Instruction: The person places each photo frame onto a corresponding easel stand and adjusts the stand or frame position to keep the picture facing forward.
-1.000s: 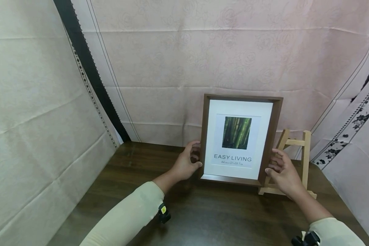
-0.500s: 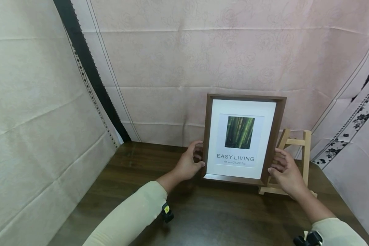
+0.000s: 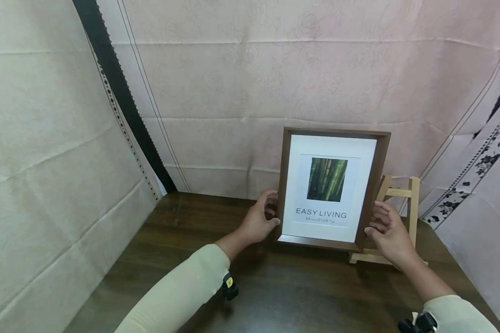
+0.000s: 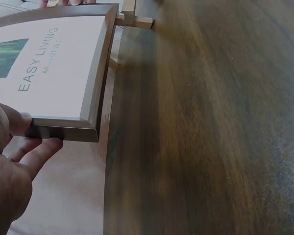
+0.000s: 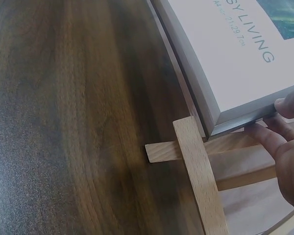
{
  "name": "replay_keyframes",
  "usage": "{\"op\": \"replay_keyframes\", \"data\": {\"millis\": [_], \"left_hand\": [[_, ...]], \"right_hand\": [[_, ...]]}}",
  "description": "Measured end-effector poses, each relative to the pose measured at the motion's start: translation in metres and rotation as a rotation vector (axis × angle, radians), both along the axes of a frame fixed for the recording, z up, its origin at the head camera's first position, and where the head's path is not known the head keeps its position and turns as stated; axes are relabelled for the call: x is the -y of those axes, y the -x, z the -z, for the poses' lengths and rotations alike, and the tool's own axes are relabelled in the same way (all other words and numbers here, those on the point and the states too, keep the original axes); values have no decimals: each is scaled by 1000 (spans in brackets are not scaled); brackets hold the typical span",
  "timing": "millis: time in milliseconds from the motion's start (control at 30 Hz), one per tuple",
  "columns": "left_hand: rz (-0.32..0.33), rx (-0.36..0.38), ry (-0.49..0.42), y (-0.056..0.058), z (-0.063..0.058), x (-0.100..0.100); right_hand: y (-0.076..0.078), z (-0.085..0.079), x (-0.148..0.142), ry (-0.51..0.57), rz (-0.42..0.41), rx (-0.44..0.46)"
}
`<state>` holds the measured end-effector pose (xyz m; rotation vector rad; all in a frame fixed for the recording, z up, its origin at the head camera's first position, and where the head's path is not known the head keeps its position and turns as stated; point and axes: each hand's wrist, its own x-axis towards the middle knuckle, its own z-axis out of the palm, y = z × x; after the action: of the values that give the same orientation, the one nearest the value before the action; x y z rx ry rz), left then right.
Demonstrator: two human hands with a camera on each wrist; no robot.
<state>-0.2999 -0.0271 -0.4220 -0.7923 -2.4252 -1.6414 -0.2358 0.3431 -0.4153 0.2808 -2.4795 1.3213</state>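
Observation:
A picture frame [image 3: 332,180] with a brown border, white mat and green bamboo print stands upright between both hands. My left hand [image 3: 256,219] grips its left side low down, thumb in front and fingers behind, as the left wrist view shows. On the opposite side, my right hand [image 3: 388,233] pinches the lower right edge between thumb and fingers. A small wooden easel [image 3: 413,203] stands on the table behind the frame's right side, partly covered by the frame and right hand. In the right wrist view the frame's lower corner overlaps the easel's ledge [image 5: 198,171].
The dark wooden table [image 3: 296,286] extends in front of the frame. Pale cloth hangs behind it [image 3: 308,78] and along both sides, with a dark strip [image 3: 125,92] at the back left corner. Small black devices are strapped on both wrists.
Both hands have shifted slightly to the right with the picture frame, so it overlaps more of the easel. The easel has stayed in place.

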Motion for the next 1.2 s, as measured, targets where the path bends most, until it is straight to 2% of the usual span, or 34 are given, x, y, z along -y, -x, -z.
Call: {"op": "replay_keyframes", "data": {"millis": [367, 867, 1200], "left_hand": [[15, -22, 0, 4, 1, -2], [25, -8, -10, 5, 0, -6], [46, -39, -26, 7, 2, -5]], "right_hand": [[-3, -2, 0, -23, 26, 6], [-6, -3, -3, -2, 38, -4], [-9, -4, 1, -29, 71, -5]]}}
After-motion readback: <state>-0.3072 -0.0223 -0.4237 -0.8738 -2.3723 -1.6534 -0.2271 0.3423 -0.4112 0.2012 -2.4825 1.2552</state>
